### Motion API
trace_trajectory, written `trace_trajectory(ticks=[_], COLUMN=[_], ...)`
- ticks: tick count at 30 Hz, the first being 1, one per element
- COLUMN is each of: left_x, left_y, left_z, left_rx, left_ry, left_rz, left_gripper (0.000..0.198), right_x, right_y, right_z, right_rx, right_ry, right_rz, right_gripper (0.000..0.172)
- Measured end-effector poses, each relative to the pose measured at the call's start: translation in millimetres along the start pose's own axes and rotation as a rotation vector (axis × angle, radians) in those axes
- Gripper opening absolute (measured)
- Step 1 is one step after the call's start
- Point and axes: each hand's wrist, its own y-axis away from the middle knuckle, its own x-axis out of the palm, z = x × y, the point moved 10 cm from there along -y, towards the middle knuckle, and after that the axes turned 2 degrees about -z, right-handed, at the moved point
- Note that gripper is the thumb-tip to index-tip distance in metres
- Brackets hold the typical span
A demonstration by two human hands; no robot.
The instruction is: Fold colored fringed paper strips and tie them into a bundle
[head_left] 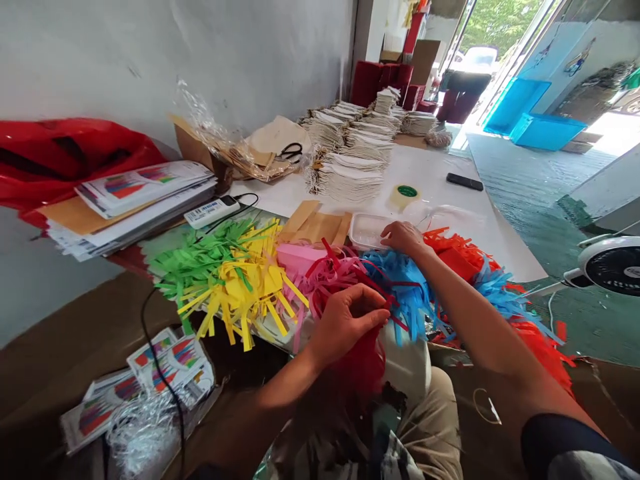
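Thumb and fingertips of my left hand (350,323) are pinched together on a dark red tissue paper tassel (357,363), which hangs down over my lap. My right hand (404,238) is at the right end of a shallow white plastic tray (367,230), its fingers bent down and drawn together. Whatever those fingertips hold, if anything, is hidden. Close to the hands lie fringed tissue bundles in pink (300,261), blue (407,287), yellow (250,273), green (200,257) and orange-red (457,260).
Stacks of white corded pieces (353,173) stand at the back. Black scissors (291,153), a tape roll (406,195) and a phone (465,181) lie on the table (430,163). Printed sheets (145,187) are piled left, a fan (613,265) stands right, and a cable (160,363) hangs lower left.
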Motion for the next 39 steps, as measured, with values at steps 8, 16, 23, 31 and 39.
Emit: trace_trajectory(ticks=[8,16,23,31,39], left_x=[-3.6,-8.1,6.2,34.4,42.4], left_y=[2.9,6.0,17.0,42.3,49.6], left_z=[1.1,-13.5,-27.8,-41.1,-38.1], left_rx=[-0.022,0.006,0.068,0.105,0.073], left_ry=[0.143,0.203,0.181,0.163,0.167], left_rz=[-0.006,-0.080,-0.066,-0.030,-0.024], left_gripper=[0.028,0.030,0.028,0.026,0.030], right_x=[1.8,-39.9,-61.8,-57.1,-72.5], right_y=[0.7,56.2,169.5,272.8,277.1], right_z=[-9.9,-12.5,3.3,10.0,-4.4], right_rx=[0.010,-0.031,-0.055,-0.028,-0.005], right_ry=[-0.097,-0.553,-1.164,-1.237,-1.152], right_rz=[-0.036,-0.214,-0.296,-0.326,-0.403], right_gripper=[0.015,0.037,0.031,0.023,0.023])
